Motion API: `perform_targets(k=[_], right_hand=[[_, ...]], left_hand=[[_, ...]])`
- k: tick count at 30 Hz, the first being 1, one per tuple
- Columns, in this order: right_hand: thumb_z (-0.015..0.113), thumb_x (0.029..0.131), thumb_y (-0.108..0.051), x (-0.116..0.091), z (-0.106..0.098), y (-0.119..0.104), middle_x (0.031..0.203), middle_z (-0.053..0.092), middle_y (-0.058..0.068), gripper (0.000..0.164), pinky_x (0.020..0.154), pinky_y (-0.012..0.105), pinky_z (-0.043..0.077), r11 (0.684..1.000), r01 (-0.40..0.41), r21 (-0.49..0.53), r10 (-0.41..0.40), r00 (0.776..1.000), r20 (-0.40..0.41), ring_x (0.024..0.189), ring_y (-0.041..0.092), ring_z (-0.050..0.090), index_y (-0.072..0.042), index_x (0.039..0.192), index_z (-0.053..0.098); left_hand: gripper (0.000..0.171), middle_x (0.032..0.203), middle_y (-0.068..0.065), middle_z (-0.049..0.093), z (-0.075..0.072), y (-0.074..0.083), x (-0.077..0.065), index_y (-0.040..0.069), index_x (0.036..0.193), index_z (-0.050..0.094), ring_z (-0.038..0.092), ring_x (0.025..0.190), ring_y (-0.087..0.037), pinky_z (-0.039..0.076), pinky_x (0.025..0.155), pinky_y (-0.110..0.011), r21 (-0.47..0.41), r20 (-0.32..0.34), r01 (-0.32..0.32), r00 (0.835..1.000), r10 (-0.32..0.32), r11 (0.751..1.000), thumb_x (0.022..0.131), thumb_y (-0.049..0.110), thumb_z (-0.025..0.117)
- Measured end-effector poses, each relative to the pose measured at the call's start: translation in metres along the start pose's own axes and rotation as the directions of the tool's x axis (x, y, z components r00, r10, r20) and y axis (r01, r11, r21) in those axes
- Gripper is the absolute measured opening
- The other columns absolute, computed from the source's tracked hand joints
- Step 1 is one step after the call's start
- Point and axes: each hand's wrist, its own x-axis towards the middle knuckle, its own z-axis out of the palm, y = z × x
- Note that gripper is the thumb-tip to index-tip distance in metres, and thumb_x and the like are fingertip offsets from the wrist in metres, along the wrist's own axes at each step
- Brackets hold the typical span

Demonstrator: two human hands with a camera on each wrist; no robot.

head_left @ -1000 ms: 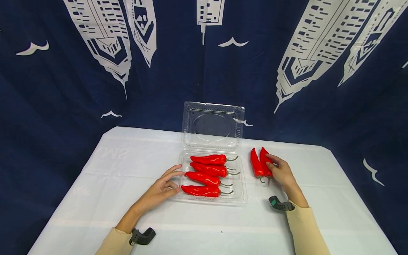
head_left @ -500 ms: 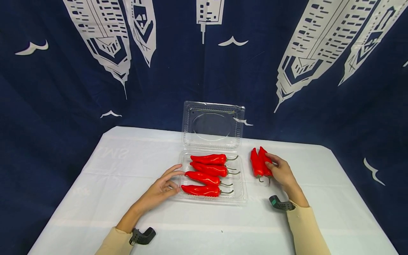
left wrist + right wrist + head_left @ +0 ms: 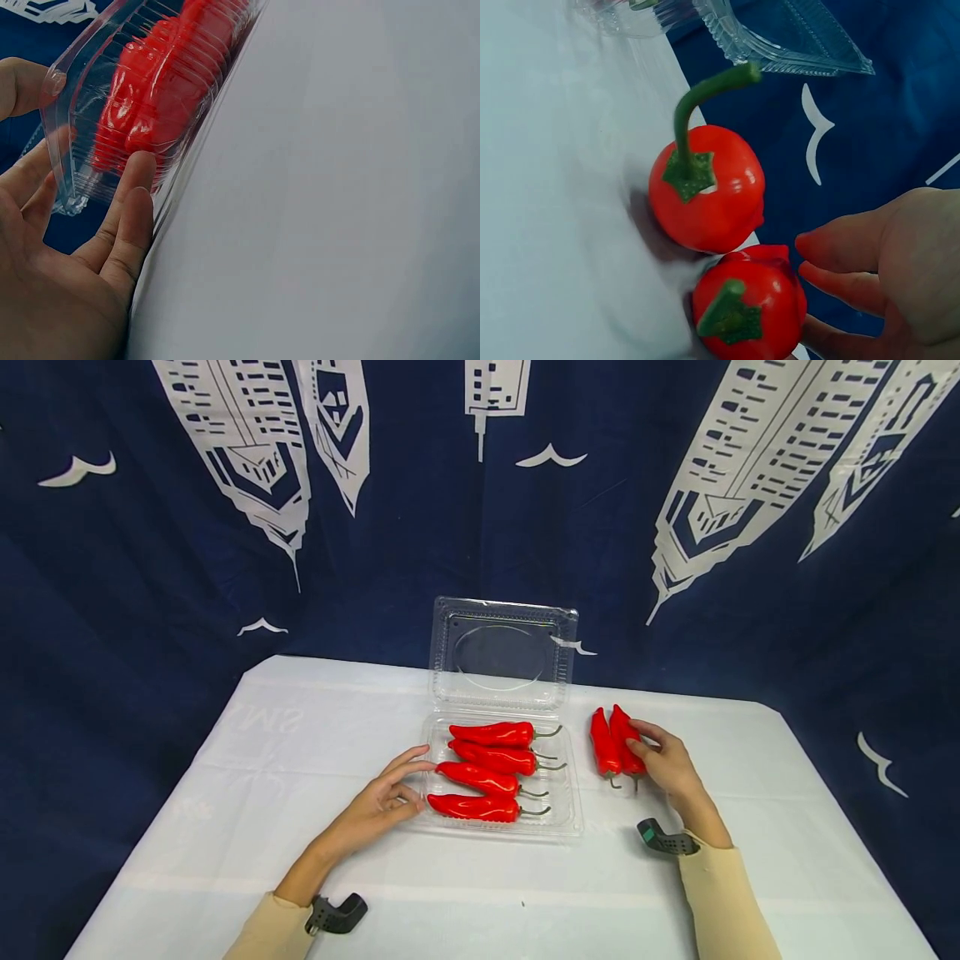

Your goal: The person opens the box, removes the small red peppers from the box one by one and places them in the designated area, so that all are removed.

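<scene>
Several red peppers (image 3: 495,760) lie side by side in a clear plastic clamshell box (image 3: 573,802), stems to the right. My left hand (image 3: 378,806) rests at the box's left side, its relaxed fingers and thumb touching the rim and wall, as the left wrist view also shows. To the right of the box, two more red peppers lie together on the table. One is the left pepper (image 3: 604,743). My right hand (image 3: 667,764) holds the right pepper (image 3: 624,739) from its right side, thumb and fingers at its body. Both green stems point toward the right wrist camera.
The box's clear lid (image 3: 498,652) stands raised at the back, near the far edge of the white-covered table (image 3: 420,893). Behind it hangs a dark blue curtain (image 3: 450,543) printed with white buildings and birds.
The two loose peppers have shifted very slightly under my right hand, the held one tilting a little left and then back. The left hand and the box stay in place.
</scene>
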Motion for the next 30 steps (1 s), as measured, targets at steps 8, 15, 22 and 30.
perform_targets(k=[8,15,22,30], right_hand=[[0.046,0.104,-0.021,-0.006,-0.006,-0.009,0.156,0.036,0.026,0.054,0.108,0.052,0.045,1.000,0.021,0.001,-0.021,0.999,-0.038,0.133,0.042,0.046,-0.007,0.155,0.035],[0.047,0.104,-0.020,-0.015,-0.008,-0.025,0.155,0.037,0.025,0.051,0.108,0.060,0.041,0.995,0.101,0.007,-0.100,0.993,-0.060,0.134,0.044,0.042,-0.009,0.153,0.039],[0.051,0.104,-0.025,-0.027,-0.002,-0.042,0.153,0.039,0.024,0.050,0.108,0.061,0.041,0.984,0.179,0.024,-0.178,0.984,-0.026,0.133,0.043,0.041,-0.011,0.152,0.043],[0.055,0.103,-0.026,-0.041,0.010,-0.059,0.141,0.049,0.024,0.047,0.102,0.058,0.048,0.963,0.270,0.005,-0.270,0.963,0.010,0.123,0.039,0.050,-0.011,0.148,0.049]], left_hand=[[0.055,0.166,0.002,0.021,0.000,-0.001,0.001,0.015,0.147,0.049,0.066,0.100,-0.027,0.055,0.081,-0.023,0.003,-0.001,0.018,1.000,-0.018,1.000,0.095,0.006,0.065],[0.054,0.166,0.004,0.021,-0.001,0.002,0.002,0.016,0.146,0.050,0.066,0.101,-0.031,0.055,0.081,-0.023,0.003,-0.002,0.025,1.000,-0.025,1.000,0.096,0.008,0.066],[0.053,0.166,0.004,0.021,0.000,0.002,0.002,0.016,0.146,0.050,0.066,0.100,-0.030,0.055,0.081,-0.023,-0.001,-0.004,0.030,1.000,-0.030,1.000,0.096,0.008,0.065],[0.054,0.166,0.001,0.020,0.000,0.002,0.000,0.014,0.146,0.050,0.066,0.100,-0.030,0.055,0.081,-0.023,0.003,-0.005,0.031,1.000,-0.031,1.000,0.095,0.007,0.066]])
